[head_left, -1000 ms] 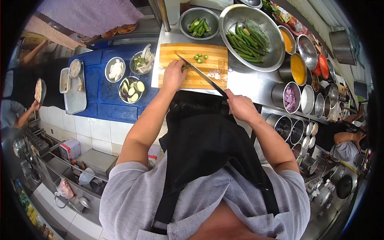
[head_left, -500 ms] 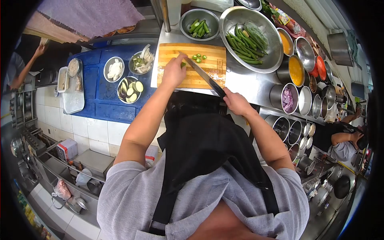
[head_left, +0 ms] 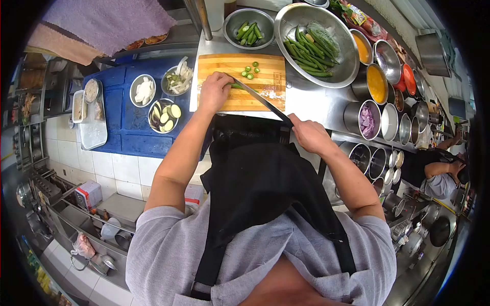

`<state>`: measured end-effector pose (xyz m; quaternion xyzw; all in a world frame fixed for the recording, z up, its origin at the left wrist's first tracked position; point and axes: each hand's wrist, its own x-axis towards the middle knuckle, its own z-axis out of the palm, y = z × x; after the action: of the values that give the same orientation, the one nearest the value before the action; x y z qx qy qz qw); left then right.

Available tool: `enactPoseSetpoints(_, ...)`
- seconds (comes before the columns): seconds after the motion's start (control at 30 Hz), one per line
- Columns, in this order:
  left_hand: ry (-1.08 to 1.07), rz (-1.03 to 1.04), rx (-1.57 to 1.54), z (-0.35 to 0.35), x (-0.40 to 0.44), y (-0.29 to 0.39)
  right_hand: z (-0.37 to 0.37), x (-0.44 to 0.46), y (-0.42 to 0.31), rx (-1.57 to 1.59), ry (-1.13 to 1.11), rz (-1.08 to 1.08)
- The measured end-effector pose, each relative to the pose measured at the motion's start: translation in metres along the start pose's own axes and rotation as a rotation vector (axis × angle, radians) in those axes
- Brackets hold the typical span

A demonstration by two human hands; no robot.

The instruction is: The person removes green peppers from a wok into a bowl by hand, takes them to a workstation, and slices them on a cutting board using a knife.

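On the wooden cutting board, my left hand curls its fingers over a green okra, mostly hidden under the hand and the blade. My right hand grips the black handle of a long kitchen knife. Its blade runs diagonally over the board, the tip close to my left fingers. Several cut okra pieces lie beyond the blade. Behind the board stand a small steel bowl with trimmed okra and a large steel bowl with whole okra.
On the blue surface at left are bowls of sliced eggplant, white pieces and onion-like strips, plus a tray. Pots, one with purple pieces, line the right. Another person is at far right.
The knife blade has swung lower beside my left fingers, and my left hand has shifted slightly. More of the okra shows beyond the blade. A person at far left has gone from view.
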<state>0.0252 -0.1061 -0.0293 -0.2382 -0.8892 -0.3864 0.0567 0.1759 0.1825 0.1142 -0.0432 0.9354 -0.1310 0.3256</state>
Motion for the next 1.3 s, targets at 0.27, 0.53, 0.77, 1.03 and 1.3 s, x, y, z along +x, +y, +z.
enactPoseSetpoints(0.27, -0.020, 0.025, -0.008, 0.002, -0.001, -0.004, 0.042, 0.030, 0.008, 0.056, 0.008, -0.020)
enactPoseSetpoints(0.53, -0.138, -0.115, -0.058, -0.012, -0.010, -0.003, 0.027, 0.000, 0.035, 0.392, 0.083, 0.036)
enactPoseSetpoints(0.77, -0.145, 0.151, 0.049, 0.007, 0.018, 0.042, 0.052, -0.018, 0.064, 0.591, 0.269, 0.100)
enactPoseSetpoints(1.03, 0.062, 0.228, 0.068, -0.010, 0.071, 0.036, 0.076, -0.046, 0.069, 0.462, 0.211, 0.176)
enactPoseSetpoints(1.3, -0.129, 0.167, 0.009, 0.058, 0.202, 0.152, 0.099, -0.048, 0.085, 0.455, 0.191, 0.126)
